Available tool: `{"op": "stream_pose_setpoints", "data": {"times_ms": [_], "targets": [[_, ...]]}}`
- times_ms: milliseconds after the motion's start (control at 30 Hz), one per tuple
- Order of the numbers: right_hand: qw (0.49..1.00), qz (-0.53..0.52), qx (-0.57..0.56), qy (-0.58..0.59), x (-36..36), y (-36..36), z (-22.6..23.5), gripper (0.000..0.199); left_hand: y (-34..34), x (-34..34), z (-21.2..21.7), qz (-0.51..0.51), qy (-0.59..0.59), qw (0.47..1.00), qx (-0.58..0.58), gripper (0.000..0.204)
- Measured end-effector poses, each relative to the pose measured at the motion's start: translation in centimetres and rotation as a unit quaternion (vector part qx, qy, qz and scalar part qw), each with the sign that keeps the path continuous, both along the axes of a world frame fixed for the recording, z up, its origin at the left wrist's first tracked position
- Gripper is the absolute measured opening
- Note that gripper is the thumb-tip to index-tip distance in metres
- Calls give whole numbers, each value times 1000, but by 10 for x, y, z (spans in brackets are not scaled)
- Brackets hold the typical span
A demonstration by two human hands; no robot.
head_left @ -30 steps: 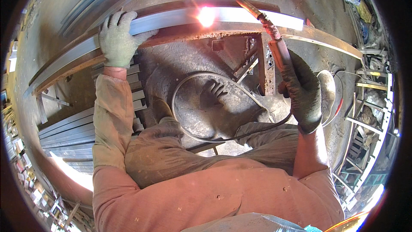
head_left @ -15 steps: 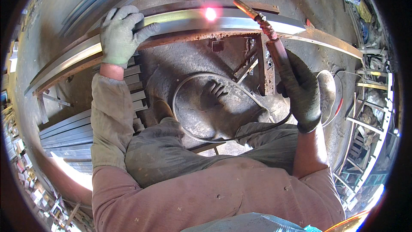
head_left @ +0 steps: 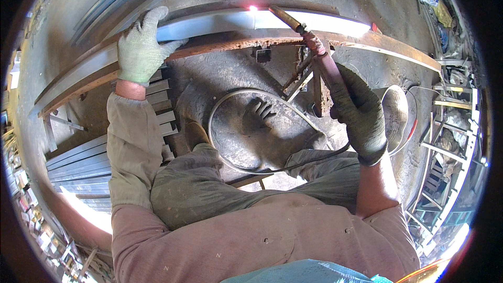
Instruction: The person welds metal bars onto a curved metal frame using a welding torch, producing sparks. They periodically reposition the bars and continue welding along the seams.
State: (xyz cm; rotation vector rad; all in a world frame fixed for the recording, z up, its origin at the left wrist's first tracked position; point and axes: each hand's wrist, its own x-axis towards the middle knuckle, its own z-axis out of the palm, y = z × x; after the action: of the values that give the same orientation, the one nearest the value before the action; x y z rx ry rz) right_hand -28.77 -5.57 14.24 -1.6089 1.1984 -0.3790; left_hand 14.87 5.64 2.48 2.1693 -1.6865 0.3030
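My left hand, in a grey-green work glove, grips a long square metal tube, fingers over its top and thumb along its near side. My right hand, in a dark glove, closes round a welding torch with a worn brass-coloured nozzle tip. That tip points left toward a small pinkish glow at the tube's far upper edge, near a thin joint line. Beneath the tube runs a rusty steel support beam. The torch's cable loops over the floor between my legs.
Several grey metal tubes are stacked at the lower left. More long tubes lie beyond the support. A rusty upright leg stands below the beam. On the right are a white metal frame and piled scrap.
The torch and my right hand have shifted left and slightly back. The glow has shrunk and moved up to the tube's far edge. My left hand has slid slightly left.
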Motion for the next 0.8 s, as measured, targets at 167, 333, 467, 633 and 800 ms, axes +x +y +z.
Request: {"op": "stream_pose_setpoints", "data": {"times_ms": [167, 333, 467, 633, 800], "targets": [[1000, 3, 7, -3, 1, 3, -5, 38, 2, -2, -2, 18, 19, 999, 37, 74], [999, 30, -17, -2, -1, 1, -11, 42, 5, -53, 2, -18, -1, 999, -49, 70], [998, 41, -31, 33, 6, 3, -8, 43, 1, -141, 23, -277, 186, 943, 2, 95], [998, 22, -12, 66, 11, 3, -8, 42, -16, -191, 9, -339, 295, 893, 0, 106], [999, 26, -11, 18, 11, -2, -15, 41, -19, -193, 13, -341, 310, 887, -22, 111]]}}
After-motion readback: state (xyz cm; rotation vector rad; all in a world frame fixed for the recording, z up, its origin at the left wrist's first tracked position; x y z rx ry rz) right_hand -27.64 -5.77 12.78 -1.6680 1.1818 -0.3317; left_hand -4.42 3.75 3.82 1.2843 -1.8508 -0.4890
